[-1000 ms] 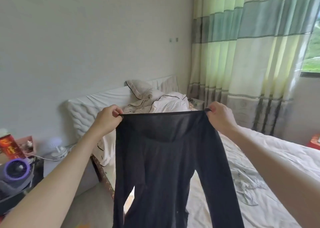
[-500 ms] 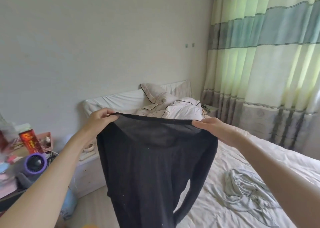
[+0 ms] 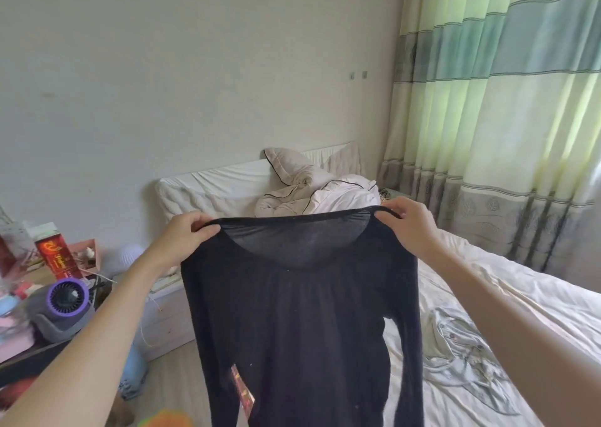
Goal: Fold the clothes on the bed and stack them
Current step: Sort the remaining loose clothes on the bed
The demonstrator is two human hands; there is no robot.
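A thin black long-sleeved top [image 3: 292, 322] hangs in the air in front of me, front side facing me, its sleeves dangling down. My left hand [image 3: 182, 235] pinches the left end of its wide neckline. My right hand [image 3: 409, 228] pinches the right end of the neckline, stretching it taut. Behind the top lies the bed [image 3: 507, 303] with a white sheet. A crumpled pale grey-green garment [image 3: 468, 365] lies on the sheet at the right, below my right forearm.
A bundled white duvet with pillows [image 3: 312, 192] sits at the head of the bed. A striped curtain [image 3: 500, 108] hangs at the right. A cluttered side table at the left holds a purple fan [image 3: 66, 300] and a red box [image 3: 57, 257].
The top has been stretched wider at the neckline and turned more square to me. My view has shifted left and down, showing more of the side table.
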